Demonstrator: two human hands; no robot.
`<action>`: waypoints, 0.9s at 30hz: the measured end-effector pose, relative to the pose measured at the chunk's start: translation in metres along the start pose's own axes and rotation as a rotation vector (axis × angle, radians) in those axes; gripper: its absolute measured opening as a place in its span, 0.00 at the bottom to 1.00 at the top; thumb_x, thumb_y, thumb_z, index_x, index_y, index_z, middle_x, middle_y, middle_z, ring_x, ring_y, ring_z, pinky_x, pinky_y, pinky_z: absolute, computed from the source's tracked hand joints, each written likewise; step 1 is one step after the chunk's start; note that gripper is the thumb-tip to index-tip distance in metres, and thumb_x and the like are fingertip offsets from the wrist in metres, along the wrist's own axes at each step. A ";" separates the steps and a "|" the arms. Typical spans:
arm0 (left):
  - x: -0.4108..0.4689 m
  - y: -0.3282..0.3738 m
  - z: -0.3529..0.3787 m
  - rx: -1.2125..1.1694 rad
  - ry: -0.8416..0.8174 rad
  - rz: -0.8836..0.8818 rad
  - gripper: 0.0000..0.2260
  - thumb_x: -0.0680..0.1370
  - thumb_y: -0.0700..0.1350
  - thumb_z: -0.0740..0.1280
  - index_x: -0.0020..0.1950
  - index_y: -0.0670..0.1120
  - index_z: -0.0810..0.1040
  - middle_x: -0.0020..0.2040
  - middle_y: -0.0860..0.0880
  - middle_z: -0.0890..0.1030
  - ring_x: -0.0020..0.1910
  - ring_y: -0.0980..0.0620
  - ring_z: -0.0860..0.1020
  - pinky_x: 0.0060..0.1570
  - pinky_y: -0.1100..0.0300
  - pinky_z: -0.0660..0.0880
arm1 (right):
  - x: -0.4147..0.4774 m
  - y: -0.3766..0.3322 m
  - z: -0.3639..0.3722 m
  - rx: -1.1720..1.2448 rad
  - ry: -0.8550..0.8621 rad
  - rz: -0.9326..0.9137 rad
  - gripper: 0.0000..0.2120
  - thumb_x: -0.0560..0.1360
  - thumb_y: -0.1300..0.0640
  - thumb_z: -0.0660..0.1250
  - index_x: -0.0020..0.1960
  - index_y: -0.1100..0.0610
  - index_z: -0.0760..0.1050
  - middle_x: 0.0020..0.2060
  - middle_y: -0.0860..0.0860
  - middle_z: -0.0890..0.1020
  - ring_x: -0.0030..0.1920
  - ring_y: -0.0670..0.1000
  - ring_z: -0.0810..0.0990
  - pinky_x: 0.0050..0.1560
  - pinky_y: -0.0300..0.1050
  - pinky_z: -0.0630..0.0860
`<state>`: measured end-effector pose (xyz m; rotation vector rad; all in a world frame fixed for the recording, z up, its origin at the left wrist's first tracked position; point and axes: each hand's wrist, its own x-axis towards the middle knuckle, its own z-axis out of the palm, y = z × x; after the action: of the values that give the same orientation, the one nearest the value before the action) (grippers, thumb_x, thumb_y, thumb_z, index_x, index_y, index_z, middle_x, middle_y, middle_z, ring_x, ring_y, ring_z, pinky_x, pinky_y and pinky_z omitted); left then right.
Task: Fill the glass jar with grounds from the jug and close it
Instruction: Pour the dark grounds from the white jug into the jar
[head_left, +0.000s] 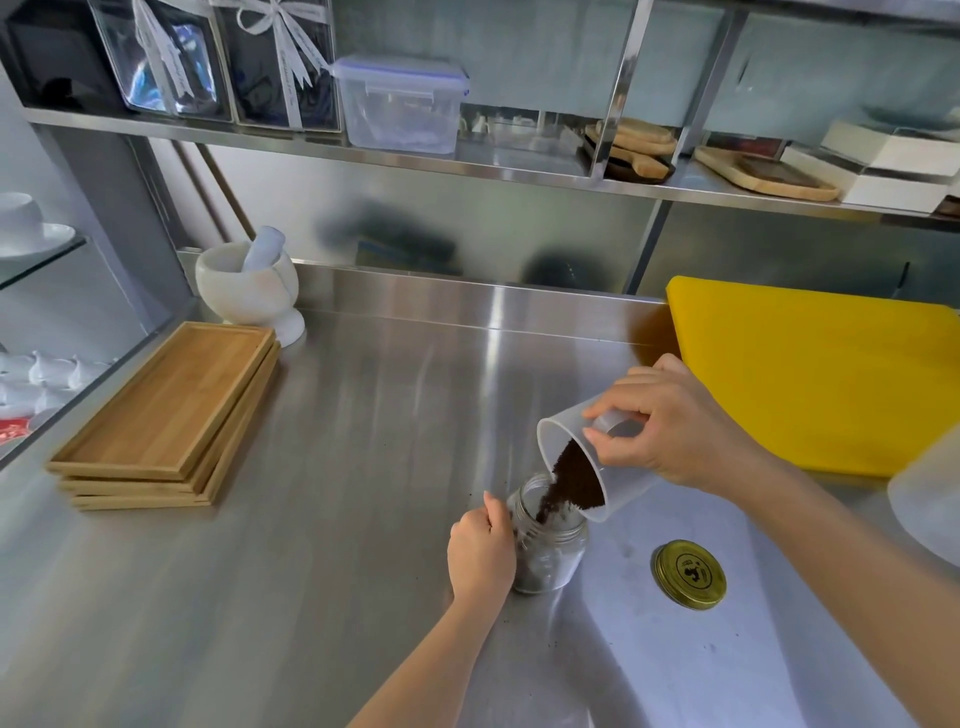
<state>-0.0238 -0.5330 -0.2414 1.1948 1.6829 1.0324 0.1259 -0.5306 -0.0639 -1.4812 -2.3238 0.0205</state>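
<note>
pouring is under way, judged from the dark stream between the two vessels. nearest the camera, the left hand (480, 553) wraps the glass jar (550, 543) from its nine o'clock side, fingers (493, 512) curled shut around the shoulder just under the threaded neck, steadying it upright on the steel surface (337, 519). the jar stands near the front middle of the surface and looks only partly filled, with a low dark layer at its base. glass is stiff, smooth and breakable, and it will grow heavier as it fills, so a firm hold low on the body or at the shoulder seems wiser than at the rim.

at about three o'clock from the jar, lying flat and apart from it, is the gold lid (690, 573). it is thin metal, light, and best taken by its edge; i judge it must go on square to catch the threads.

just above and beyond the jar, at one o'clock, the right hand (670, 431) holds the plastic jug (574, 457) tipped steeply, fingers closed over its upper wall, mouth over the jar opening. grounds (566, 483) slide down its lower side. the jug looks light and slightly flexible; squeezing could distort the lip. loose specks already dot the surface.

farther off, wooden trays (166, 410) sit at ten o'clock and a yellow board (815, 379) at two o'clock.
</note>
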 end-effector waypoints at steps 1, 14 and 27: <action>0.000 0.000 0.000 -0.001 -0.001 0.000 0.24 0.79 0.48 0.53 0.23 0.47 0.52 0.20 0.51 0.58 0.23 0.51 0.57 0.26 0.55 0.55 | 0.000 0.000 0.000 0.006 0.002 0.004 0.07 0.69 0.53 0.71 0.40 0.58 0.80 0.35 0.47 0.78 0.36 0.43 0.69 0.41 0.33 0.59; 0.000 0.000 0.000 0.009 -0.006 0.011 0.24 0.79 0.48 0.52 0.24 0.47 0.52 0.21 0.51 0.59 0.23 0.51 0.57 0.27 0.56 0.55 | 0.001 -0.001 0.005 -0.044 -0.041 -0.055 0.08 0.69 0.52 0.72 0.40 0.58 0.80 0.37 0.52 0.81 0.36 0.49 0.72 0.42 0.39 0.62; 0.001 -0.001 0.001 0.030 -0.003 0.000 0.24 0.79 0.48 0.52 0.24 0.47 0.51 0.21 0.50 0.58 0.24 0.50 0.57 0.27 0.55 0.54 | 0.002 0.000 0.006 -0.058 -0.005 -0.113 0.08 0.67 0.54 0.74 0.38 0.59 0.79 0.36 0.54 0.82 0.35 0.49 0.71 0.41 0.35 0.58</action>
<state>-0.0229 -0.5324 -0.2429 1.2149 1.7018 1.0086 0.1229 -0.5280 -0.0693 -1.3754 -2.4277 -0.0743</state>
